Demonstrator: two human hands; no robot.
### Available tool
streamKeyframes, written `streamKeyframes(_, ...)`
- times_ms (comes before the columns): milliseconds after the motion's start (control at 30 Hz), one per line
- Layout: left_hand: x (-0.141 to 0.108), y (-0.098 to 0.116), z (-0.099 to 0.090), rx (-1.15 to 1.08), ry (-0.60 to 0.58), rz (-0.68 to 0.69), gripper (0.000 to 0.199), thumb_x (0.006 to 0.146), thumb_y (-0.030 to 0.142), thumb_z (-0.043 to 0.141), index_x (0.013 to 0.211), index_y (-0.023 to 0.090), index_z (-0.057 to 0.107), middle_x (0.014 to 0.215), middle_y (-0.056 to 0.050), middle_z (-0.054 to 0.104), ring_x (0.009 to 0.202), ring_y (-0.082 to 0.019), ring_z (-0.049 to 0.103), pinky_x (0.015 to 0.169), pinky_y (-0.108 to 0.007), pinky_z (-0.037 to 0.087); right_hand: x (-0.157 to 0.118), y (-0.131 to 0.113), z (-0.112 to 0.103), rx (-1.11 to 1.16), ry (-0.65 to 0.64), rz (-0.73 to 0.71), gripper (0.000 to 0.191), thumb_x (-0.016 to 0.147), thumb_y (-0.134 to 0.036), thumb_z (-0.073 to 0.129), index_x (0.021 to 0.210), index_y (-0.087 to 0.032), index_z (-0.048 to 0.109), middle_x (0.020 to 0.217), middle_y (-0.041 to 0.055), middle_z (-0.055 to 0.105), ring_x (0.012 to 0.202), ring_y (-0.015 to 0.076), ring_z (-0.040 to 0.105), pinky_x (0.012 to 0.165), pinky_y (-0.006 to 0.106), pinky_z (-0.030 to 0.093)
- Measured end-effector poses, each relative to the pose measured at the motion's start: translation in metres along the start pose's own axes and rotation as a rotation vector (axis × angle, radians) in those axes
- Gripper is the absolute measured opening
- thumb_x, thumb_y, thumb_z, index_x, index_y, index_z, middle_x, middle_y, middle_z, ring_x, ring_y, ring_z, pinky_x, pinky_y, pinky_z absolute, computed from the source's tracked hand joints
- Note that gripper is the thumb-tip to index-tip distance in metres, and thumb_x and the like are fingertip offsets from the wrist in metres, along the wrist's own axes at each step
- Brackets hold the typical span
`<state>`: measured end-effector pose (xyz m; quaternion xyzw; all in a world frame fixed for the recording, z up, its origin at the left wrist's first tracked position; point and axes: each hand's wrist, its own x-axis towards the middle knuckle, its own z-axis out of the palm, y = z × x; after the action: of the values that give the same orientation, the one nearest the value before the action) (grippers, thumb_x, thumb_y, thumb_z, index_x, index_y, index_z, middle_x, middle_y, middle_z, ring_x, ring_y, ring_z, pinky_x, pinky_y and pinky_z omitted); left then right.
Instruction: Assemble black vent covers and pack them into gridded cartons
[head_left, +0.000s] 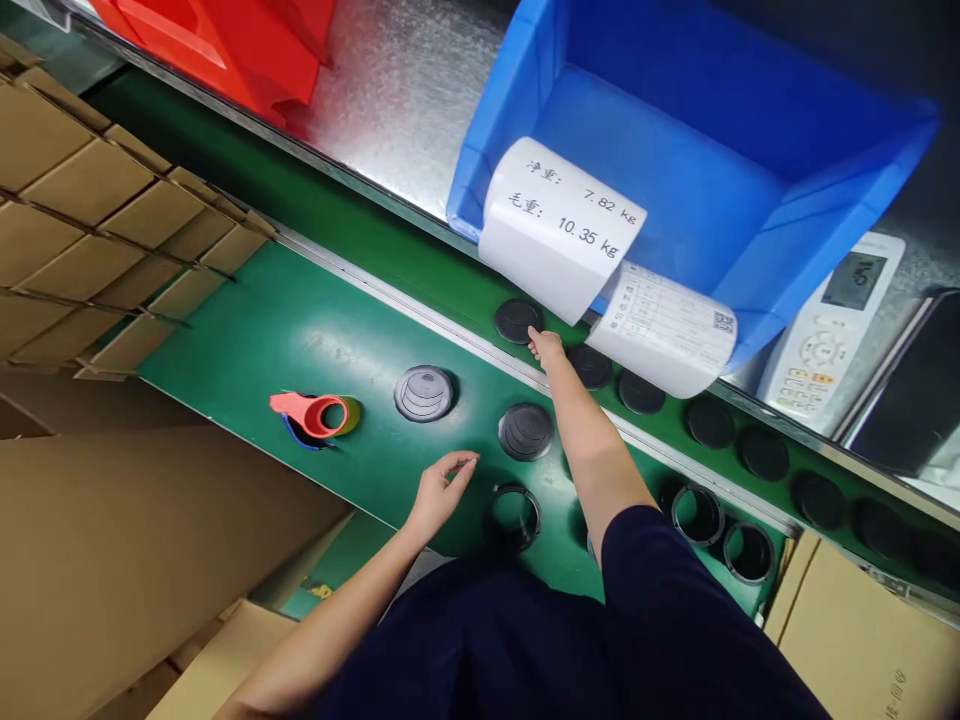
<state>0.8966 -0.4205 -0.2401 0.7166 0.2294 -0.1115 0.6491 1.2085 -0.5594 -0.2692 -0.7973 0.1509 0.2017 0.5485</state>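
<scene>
My right hand point(546, 345) reaches to the green conveyor belt, its fingers closed at the edge of a round black disc point(517, 321), which lies flat. My left hand point(444, 490) hovers above the green bench, with thumb and forefinger apart and nothing between them. Near it are a dark round slatted vent point(526, 432) and a black ring point(516, 518). Further left lies a grey round slatted vent point(424, 393). A red and yellow ring-shaped tool point(319, 415) with a blue strap sits towards the bench's left end.
More black discs point(763, 453) line the belt point(420, 270) to the right. A blue bin point(517, 90) with paper labels overhangs it; a white remote point(832, 325) lies alongside. Cardboard dividers point(97, 200) stand at left, a red bin point(232, 50) behind. Black rings point(697, 514) sit right of my arm.
</scene>
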Motion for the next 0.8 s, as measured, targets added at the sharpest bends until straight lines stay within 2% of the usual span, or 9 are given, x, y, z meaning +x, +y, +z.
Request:
streamKeyframes(133,0.031,0.024,-0.004,-0.58,0.102,-0.175,0.042,0.078,0.052,0.081,0.109,0.025,0.072,0.116,-0.01,0.073,0.118,-0.03,0.065,0.111,-0.052,0.045,-0.061,0.014,0.014,0.144,-0.129,0.096,0.055,0.084,-0.066,0.073,0.067,-0.022,0.044,0.051,-0.0055,0.044,0.042,0.0055,0.031,0.037,0.018,0.02)
streamKeyframes(233,0.04,0.05,-0.005,-1.048,-0.045,-0.295,0.061,0.085,0.071,0.065,0.128,0.027,0.063,0.129,-0.013,0.068,0.129,-0.035,0.06,0.109,-0.062,0.045,-0.145,0.041,0.009,0.324,-0.344,0.11,0.06,0.074,-0.073,0.077,0.068,-0.021,0.047,0.055,-0.0041,0.051,0.042,0.0048,0.035,0.036,0.018,0.02)
streamKeyframes(300,0.033,0.065,-0.001,-1.182,-0.174,-0.308,0.069,0.091,0.076,0.047,0.128,0.021,0.064,0.129,-0.016,0.069,0.13,-0.037,0.059,0.107,-0.063,0.047,-0.2,0.056,-0.002,0.31,-0.441,0.094,0.062,0.073,-0.078,0.073,0.068,-0.021,0.05,0.056,-0.0029,0.052,0.043,0.0062,0.038,0.037,0.019,0.023)
streamKeyframes(367,0.014,0.077,0.007,-1.23,-0.198,-0.271,0.065,0.097,0.068,0.041,0.124,0.015,0.067,0.126,-0.015,0.071,0.13,-0.035,0.06,0.109,-0.056,0.048,-0.242,0.065,-0.017,0.122,-0.35,-0.047,0.06,0.081,-0.079,0.064,0.071,-0.021,0.055,0.062,0.0001,0.056,0.05,0.0099,0.046,0.043,0.022,0.036)
streamKeyframes(433,-0.012,0.084,0.016,-1.248,-0.186,-0.241,0.055,0.1,0.059,0.042,0.122,0.015,0.068,0.123,-0.012,0.073,0.129,-0.031,0.061,0.111,-0.049,0.048,-0.272,0.067,-0.035,-0.097,-0.131,-0.337,0.055,0.091,-0.074,0.055,0.086,-0.02,0.066,0.082,0.0062,0.063,0.072,0.017,0.059,0.065,0.03,0.053)
streamKeyframes(500,-0.039,0.088,0.026,-1.252,-0.206,-0.233,0.051,0.1,0.055,0.044,0.123,0.016,0.069,0.124,-0.01,0.074,0.129,-0.029,0.062,0.112,-0.047,0.048,-0.29,0.066,-0.052,-0.275,0.029,-0.652,0.049,0.098,-0.064,0.05,0.112,-0.022,0.071,0.109,0.0114,0.062,0.104,0.0244,0.059,0.093,0.042,0.053)
streamKeyframes(567,-0.065,0.088,0.034,-1.242,-0.246,-0.245,0.051,0.101,0.055,0.044,0.123,0.016,0.069,0.123,-0.01,0.074,0.127,-0.029,0.064,0.112,-0.047,0.048,-0.304,0.067,-0.067,-0.407,0.045,-0.857,0.046,0.103,-0.056,0.045,0.128,-0.027,0.069,0.126,0.0128,0.055,0.124,0.0284,0.05,0.109,0.049,0.044)
streamKeyframes(667,-0.097,0.084,0.045,-1.204,-0.284,-0.264,0.049,0.101,0.054,0.044,0.113,0.016,0.071,0.113,-0.011,0.077,0.12,-0.031,0.067,0.109,-0.051,0.05,-0.32,0.075,-0.079,-0.5,0.004,-0.934,0.045,0.106,-0.05,0.038,0.124,-0.03,0.074,0.133,0.0113,0.051,0.129,0.0298,0.043,0.115,0.052,0.037)
streamKeyframes(800,-0.127,0.074,0.053,-1.153,-0.361,-0.272,0.054,0.101,0.059,0.042,0.107,0.014,0.071,0.107,-0.015,0.077,0.116,-0.036,0.069,0.105,-0.063,0.05,-0.34,0.093,-0.085,-0.41,-0.055,-0.9,0.063,0.106,-0.059,0.026,0.108,-0.026,0.08,0.131,0.0112,0.052,0.128,0.0295,0.042,0.116,0.051,0.036)
